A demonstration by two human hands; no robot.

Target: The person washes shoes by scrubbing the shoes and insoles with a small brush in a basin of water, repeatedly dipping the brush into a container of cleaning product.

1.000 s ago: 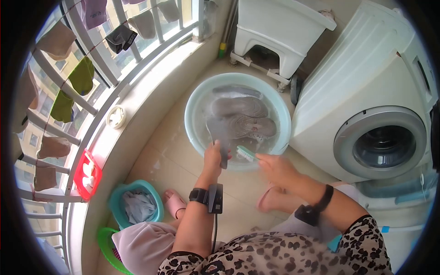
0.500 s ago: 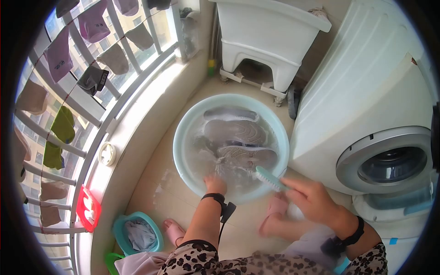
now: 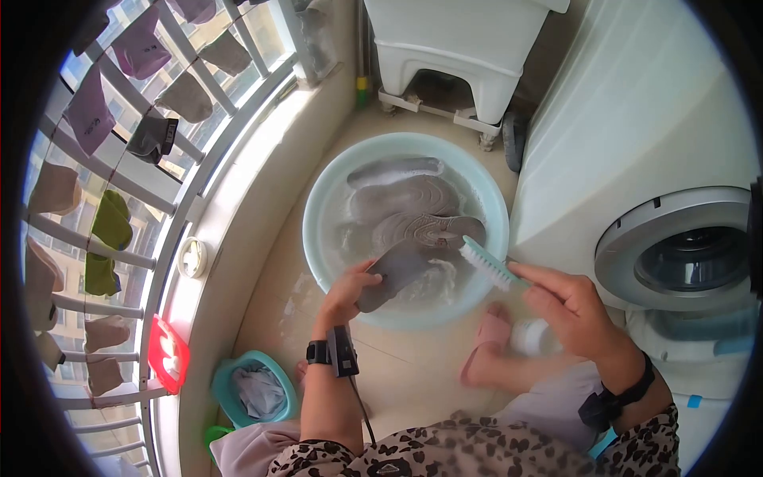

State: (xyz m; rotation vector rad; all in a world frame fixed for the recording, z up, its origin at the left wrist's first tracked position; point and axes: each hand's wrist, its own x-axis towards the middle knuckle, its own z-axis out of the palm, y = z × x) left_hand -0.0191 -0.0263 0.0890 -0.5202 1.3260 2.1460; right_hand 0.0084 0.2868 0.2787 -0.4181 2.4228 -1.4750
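My left hand [image 3: 346,290] is closed on the edge of a grey slipper [image 3: 395,276], lifted partly out of the water at the near side of the basin and tilted. More grey slippers [image 3: 407,199] lie in the cloudy water beyond it, soles with wavy tread showing. A pale blue round basin [image 3: 312,230] holds them all. My right hand [image 3: 574,308] grips the handle of a mint-green scrubbing brush [image 3: 489,263] over the basin's right rim. Its white bristles face down and left, apart from the held slipper.
A front-loading washing machine [image 3: 548,207] stands on the right, a white tub unit [image 3: 453,48] at the back. Socks [image 3: 111,219] hang along the window rails at left. A teal bucket with cloth [image 3: 226,378] sits lower left. A red container [image 3: 168,354] is on the ledge.
My left hand has come up out of the water with a slipper in its grip. The brush in my right hand stays near the rim. The view has shifted slightly.
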